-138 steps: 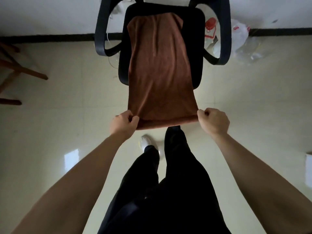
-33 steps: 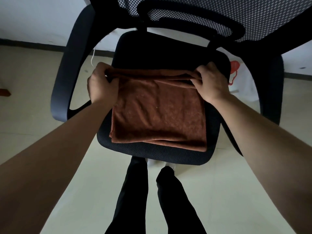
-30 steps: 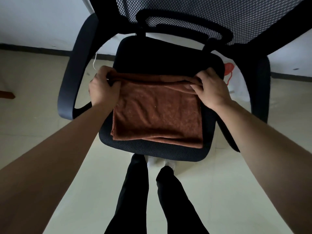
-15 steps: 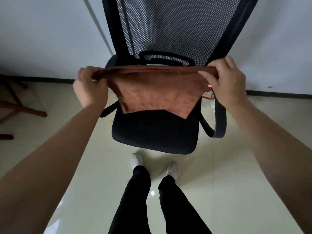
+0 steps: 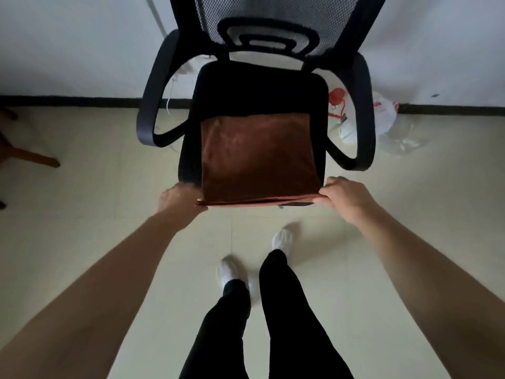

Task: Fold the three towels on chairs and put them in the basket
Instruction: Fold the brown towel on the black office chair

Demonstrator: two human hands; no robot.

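Right grip [image 5: 344, 201] pinches the near right corner of the towel [image 5: 259, 160]; left grip [image 5: 179, 199], blurred, seems to pinch the near left. The towel lies folded on the chair [image 5: 259, 88]. Draw both corners evenly, edges matched.

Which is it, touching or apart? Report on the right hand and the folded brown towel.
Touching. The head view shows the right hand pinching the near right corner of the folded brown towel, with no gap between them.
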